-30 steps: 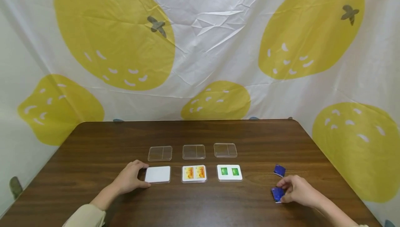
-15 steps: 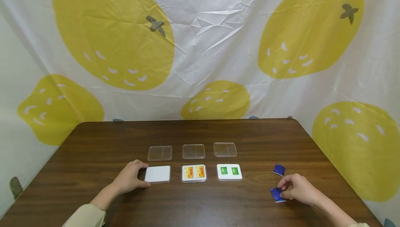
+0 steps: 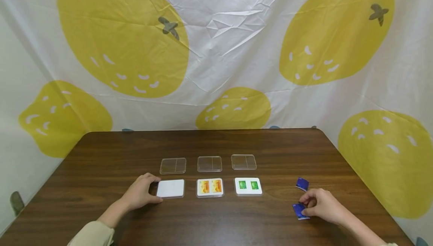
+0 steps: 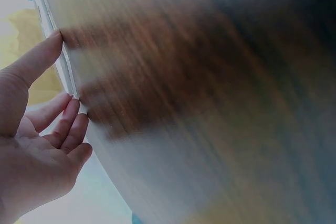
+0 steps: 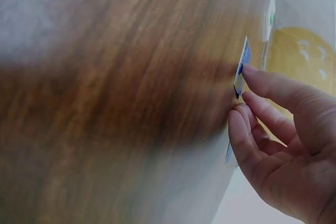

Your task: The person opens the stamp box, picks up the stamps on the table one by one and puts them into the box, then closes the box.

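At the left of the front row, a clear case with a blank white card (image 3: pixel 170 189) lies flat. My left hand (image 3: pixel 138 192) rests on the table beside it, thumb and fingers spread against its left corners. Far to the right, my right hand (image 3: pixel 324 205) pinches a small blue stamp-like piece (image 3: pixel 299 210) at its right side with thumb and fingers; the piece lies at table level. In the right wrist view the thumb touches the blue piece (image 5: pixel 244 56), seen edge-on. A second blue piece (image 3: pixel 302 184) lies just behind, slightly curved.
Two more front-row cases hold white cards, one with a pair of orange stamps (image 3: pixel 210 187), one with green stamps (image 3: pixel 248 186). Three clear lids (image 3: pixel 173 166) (image 3: pixel 209 164) (image 3: pixel 244 161) lie behind them on the brown wooden table (image 3: pixel 111 148). A lemon-print cloth (image 3: pixel 236 69) hangs beyond.
The front blue piece has shifted slightly left under my right hand, whose fingers have moved a little. My left hand and the cases have stayed where they were.
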### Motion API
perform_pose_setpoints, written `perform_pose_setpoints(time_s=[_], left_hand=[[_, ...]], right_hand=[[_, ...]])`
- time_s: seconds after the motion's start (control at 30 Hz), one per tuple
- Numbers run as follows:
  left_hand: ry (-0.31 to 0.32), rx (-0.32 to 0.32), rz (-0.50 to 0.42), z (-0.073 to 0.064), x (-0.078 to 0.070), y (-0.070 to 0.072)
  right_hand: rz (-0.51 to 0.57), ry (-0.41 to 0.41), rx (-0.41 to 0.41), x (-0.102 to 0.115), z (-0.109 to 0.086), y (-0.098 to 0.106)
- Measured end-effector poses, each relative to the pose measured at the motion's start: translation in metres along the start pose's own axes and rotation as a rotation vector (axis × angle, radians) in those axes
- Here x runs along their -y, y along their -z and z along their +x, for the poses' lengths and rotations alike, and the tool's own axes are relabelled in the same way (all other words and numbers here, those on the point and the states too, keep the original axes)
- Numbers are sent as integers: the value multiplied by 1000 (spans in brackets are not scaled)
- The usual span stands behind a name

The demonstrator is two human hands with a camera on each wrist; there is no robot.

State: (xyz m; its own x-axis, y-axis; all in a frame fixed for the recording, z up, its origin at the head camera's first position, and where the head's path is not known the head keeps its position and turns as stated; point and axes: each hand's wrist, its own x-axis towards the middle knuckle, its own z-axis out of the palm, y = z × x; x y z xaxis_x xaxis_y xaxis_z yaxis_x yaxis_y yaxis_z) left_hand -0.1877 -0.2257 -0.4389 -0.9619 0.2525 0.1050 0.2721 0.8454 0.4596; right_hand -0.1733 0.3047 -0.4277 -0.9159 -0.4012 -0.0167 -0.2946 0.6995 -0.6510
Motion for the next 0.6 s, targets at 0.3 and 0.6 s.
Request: perform_pose_setpoints(time_s=[0.3, 0.6], left_hand=[[1, -1, -6, 0, -1, 0], [-4, -2, -3, 0, -2, 0]], right_hand=[[-92, 60, 15, 2, 2, 2], [-118, 22, 19, 6, 4, 1]])
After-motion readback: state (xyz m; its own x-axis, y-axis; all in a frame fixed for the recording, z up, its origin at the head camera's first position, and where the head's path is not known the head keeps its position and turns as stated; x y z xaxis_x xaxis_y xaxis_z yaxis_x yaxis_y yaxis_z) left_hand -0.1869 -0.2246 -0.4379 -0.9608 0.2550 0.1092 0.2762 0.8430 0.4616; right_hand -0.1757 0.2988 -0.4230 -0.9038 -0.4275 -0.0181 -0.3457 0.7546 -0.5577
